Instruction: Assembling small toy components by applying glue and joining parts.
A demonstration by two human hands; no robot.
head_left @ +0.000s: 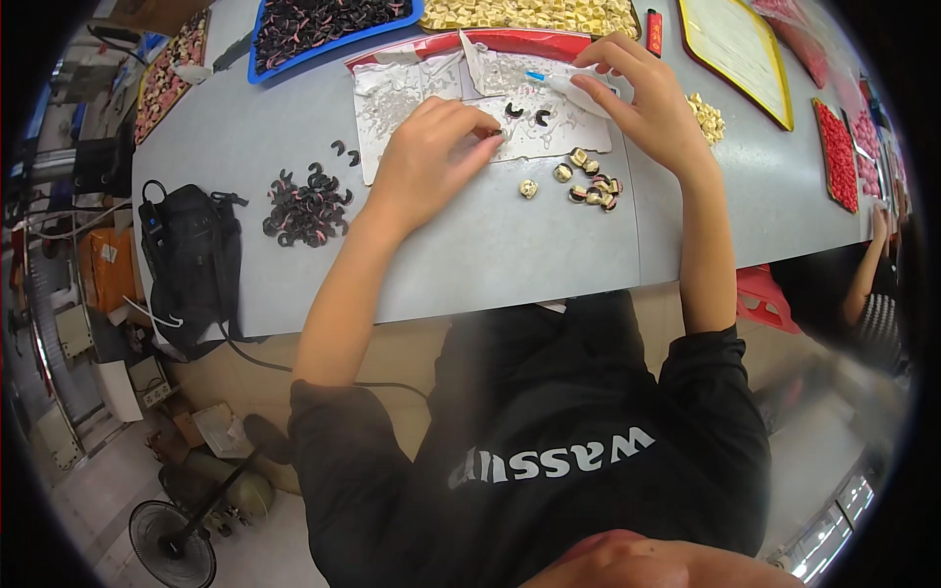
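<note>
My left hand [431, 157] is closed in a pinch at the left part of a white, glue-stained cardboard sheet [392, 103]. A small black curved piece [497, 132] shows at its fingertips, mostly hidden. My right hand [642, 103] grips a white squeeze bottle [586, 95] with a blue nozzle tip [535, 75] that points left over the cardboard. Two loose black curved pieces, one of them a crescent [542, 118], lie on the cardboard between my hands. Below its front edge sits a group of cream blocks with black pieces on them [596, 191].
A heap of black and pink curved pieces [306, 208] lies left. Behind stand a blue tray [257, 61] of black pieces and a tray of cream blocks [529, 16]. A yellow-rimmed tray [735, 59], red lighter [654, 33] and black bag [196, 260] are around. Another person's arm [867, 260] shows right.
</note>
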